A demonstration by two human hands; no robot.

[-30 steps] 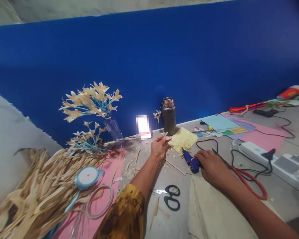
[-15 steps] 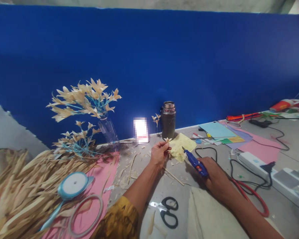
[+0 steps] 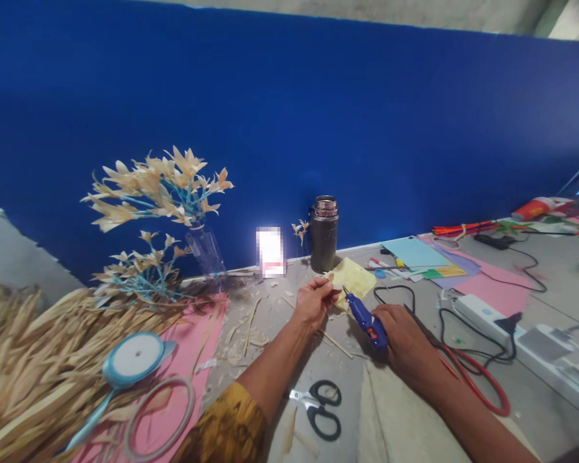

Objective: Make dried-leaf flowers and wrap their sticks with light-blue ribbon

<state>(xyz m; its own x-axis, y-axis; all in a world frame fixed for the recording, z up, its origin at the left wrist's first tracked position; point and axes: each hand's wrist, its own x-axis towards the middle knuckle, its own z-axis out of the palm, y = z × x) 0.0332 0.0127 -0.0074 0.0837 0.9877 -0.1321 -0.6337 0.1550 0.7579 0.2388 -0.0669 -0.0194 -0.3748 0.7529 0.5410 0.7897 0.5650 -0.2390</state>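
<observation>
In the head view, the left hand (image 3: 316,302) is pinching a small tan piece (image 3: 331,278) between thumb and fingers, its shape being too small to make out. The piece is sitting over the near left edge of a crumpled yellow sheet (image 3: 359,278) on the bench (image 3: 347,373). The right hand (image 3: 400,328) is curling around the handle of a blue glue gun (image 3: 364,318), whose nozzle is pointing up and left, just beside the left fingertips; whether it is touching the piece, I cannot tell. Behind the sheet, a dark flask (image 3: 324,241) is standing open near the blue wall (image 3: 289,116). Nearer the person, black-handled scissors (image 3: 325,409) are lying between the left forearm and a pale cloth (image 3: 390,411). On the left, pale flowers (image 3: 174,186) are leaning out of a clear vase (image 3: 205,254), dry husks (image 3: 24,360) are spreading in a heap, and a ribbon roll (image 3: 132,360) is resting beside a ring (image 3: 189,402). On the right, a white power strip (image 3: 480,315) is lying among black cords.
</observation>
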